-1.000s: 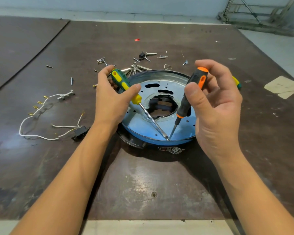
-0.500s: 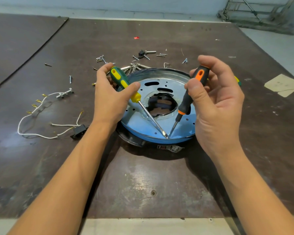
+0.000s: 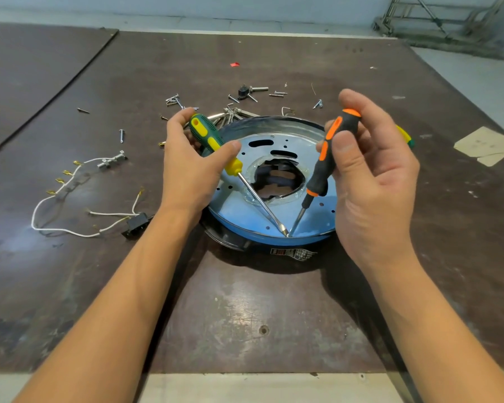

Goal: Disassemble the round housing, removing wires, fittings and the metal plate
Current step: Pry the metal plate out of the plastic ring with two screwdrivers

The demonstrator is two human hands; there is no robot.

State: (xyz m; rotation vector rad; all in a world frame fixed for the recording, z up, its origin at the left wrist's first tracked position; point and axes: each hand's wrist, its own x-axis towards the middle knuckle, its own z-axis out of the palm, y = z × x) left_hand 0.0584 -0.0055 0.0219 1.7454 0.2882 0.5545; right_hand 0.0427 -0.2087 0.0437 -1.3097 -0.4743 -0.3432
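The left hand (image 3: 191, 167) has its fingers closed around a green and yellow screwdriver (image 3: 208, 138); the right hand (image 3: 370, 181) pinches an orange and black screwdriver (image 3: 329, 158). Both tips meet at the near rim of the metal plate (image 3: 239, 209), which sits in the round housing (image 3: 230, 237) on the desk (image 3: 245, 301). Prying likely works best with gentle, alternating leverage. Inside the housing only dark parts show through the plate's centre hole. Removed wires (image 3: 58, 196) and loose screws (image 3: 173, 99) lie apart on the desk.

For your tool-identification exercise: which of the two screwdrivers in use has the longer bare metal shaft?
The green-and-yellow screwdriver in the left hand; the orange-and-black screwdriver shows only a short shaft.
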